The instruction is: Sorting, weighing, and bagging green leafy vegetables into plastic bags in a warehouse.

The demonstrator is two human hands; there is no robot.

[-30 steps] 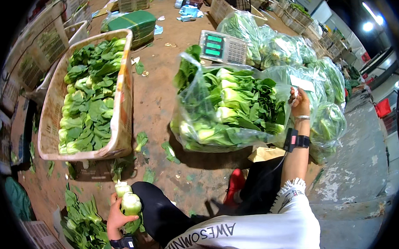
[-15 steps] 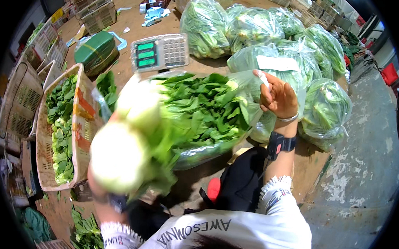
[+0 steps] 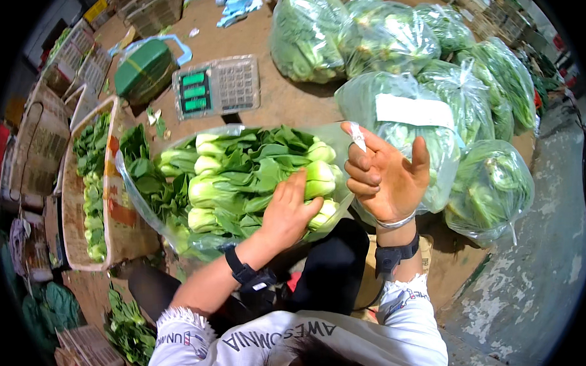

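An open clear plastic bag [image 3: 133, 182] lies across the middle, filled with bok choy [image 3: 206, 194] in rows, pale stem ends outward. My left hand [image 3: 287, 208] rests on the bok choy near the bag's right end, its fingers stretched over leaves and stems and its thumb apart. At the right edge of the bag, my right hand [image 3: 388, 174] is raised palm up. Its thumb stands apart and some fingers bend loosely; a white wrapping [image 3: 356, 137] covers one finger. Nothing shows in its palm. Whether its fingers touch the bag's film is hard to tell.
A digital scale [image 3: 217, 87] stands beyond the bag. To the left is a plastic crate [image 3: 121, 218] of bok choy, with a green container [image 3: 144, 71] behind it. Several filled vegetable bags [image 3: 490, 192] crowd the right and back. Loose greens [image 3: 127, 331] lie lower left.
The bok choy my left hand carried through the air at left now lies in the bag, and that hand has moved right onto the rows. My right hand has shifted slightly left, fingers more bent.
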